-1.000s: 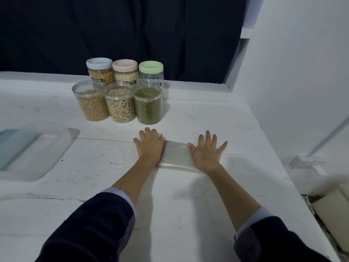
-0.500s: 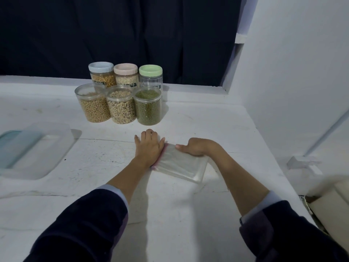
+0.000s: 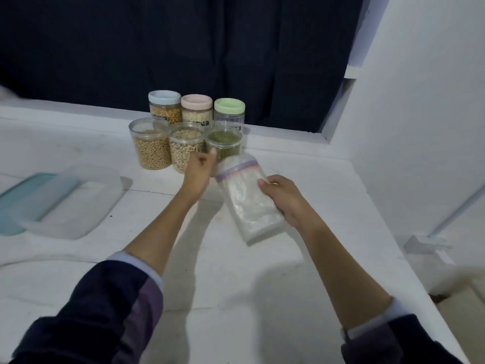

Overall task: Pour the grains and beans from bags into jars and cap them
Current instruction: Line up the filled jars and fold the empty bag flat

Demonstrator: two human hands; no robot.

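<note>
Clear plastic bag [image 3: 248, 199] sits gripped in your right hand [image 3: 284, 199]; your left hand [image 3: 200, 168], fingers curled, hovers beside the near jars [image 3: 186, 147].

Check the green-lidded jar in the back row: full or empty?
Empty, as far as visible: the green-lidded jar shows clear walls with nothing behind them, though its lower part is hidden.

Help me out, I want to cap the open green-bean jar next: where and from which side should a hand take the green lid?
Grip the green lid by its round side rim, coming down from above. It sits upright on the clear back-row jar, with other jars close in front and left, so the top is the free approach.
</note>
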